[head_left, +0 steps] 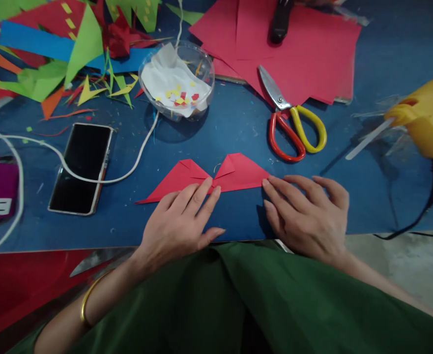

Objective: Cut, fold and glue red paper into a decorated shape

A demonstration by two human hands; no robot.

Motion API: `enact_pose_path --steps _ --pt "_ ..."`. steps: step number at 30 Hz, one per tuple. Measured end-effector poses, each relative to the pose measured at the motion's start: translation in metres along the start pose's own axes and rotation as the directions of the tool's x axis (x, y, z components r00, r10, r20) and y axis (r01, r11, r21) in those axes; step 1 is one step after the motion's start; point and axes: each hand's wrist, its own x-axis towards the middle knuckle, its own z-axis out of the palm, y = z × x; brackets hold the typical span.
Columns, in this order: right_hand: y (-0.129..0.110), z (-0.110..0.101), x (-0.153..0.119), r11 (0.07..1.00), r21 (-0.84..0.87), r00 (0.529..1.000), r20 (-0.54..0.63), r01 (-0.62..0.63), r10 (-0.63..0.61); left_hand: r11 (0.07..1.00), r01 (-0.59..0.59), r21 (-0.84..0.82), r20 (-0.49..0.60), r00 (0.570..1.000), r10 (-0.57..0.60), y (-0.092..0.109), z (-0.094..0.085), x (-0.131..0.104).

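A folded piece of red paper (244,174) lies flat near the front edge of the blue table, with two raised peaks and a notch between them. My left hand (181,216) rests with its fingers stretched out on the paper's lower edge, the fingertips near the notch. At the paper's right corner, my right hand (306,209) touches it with a fingertip, its fingers extended over the table. Scissors (286,115) with one red and one yellow handle lie partly open behind the paper.
Behind are a stack of red paper (319,54) and a clear bowl (209,93) with paper bits. Coloured scraps (87,44) cover the back left. A phone (81,167) lies under a white cable (142,155). A yellow glue gun (422,113) is at right.
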Motion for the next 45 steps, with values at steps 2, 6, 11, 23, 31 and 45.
enact_pose_path --steps 2,6,11,23,31,45 --pt "0.010 0.001 -0.006 0.999 -0.027 1.000 -0.012 -0.026 0.025 1.000 -0.002 0.016 0.012 1.000 0.002 0.000 -0.001 0.001" --pt "0.020 0.004 -0.016 0.997 -0.053 0.998 -0.019 -0.054 0.053 1.000 -0.002 0.014 0.000 1.000 0.002 -0.001 0.000 0.002" --pt "0.010 0.001 -0.015 0.991 -0.051 0.990 -0.066 -0.126 0.123 1.000 0.019 -0.017 0.002 1.000 -0.019 0.001 0.000 0.001" --pt "-0.035 0.017 0.016 0.941 0.279 0.979 0.014 0.190 -0.202 0.988 0.124 -0.090 -0.002 0.992 -0.124 0.003 0.002 -0.019" --pt "-0.033 0.017 0.012 0.945 0.267 0.980 0.018 0.188 -0.200 0.944 0.329 0.006 -0.026 0.944 -0.329 -0.017 -0.008 -0.073" --pt "-0.039 0.016 0.015 0.953 0.241 0.982 -0.003 0.182 -0.187 0.967 0.059 -0.248 -0.040 0.997 -0.071 -0.002 -0.001 -0.037"
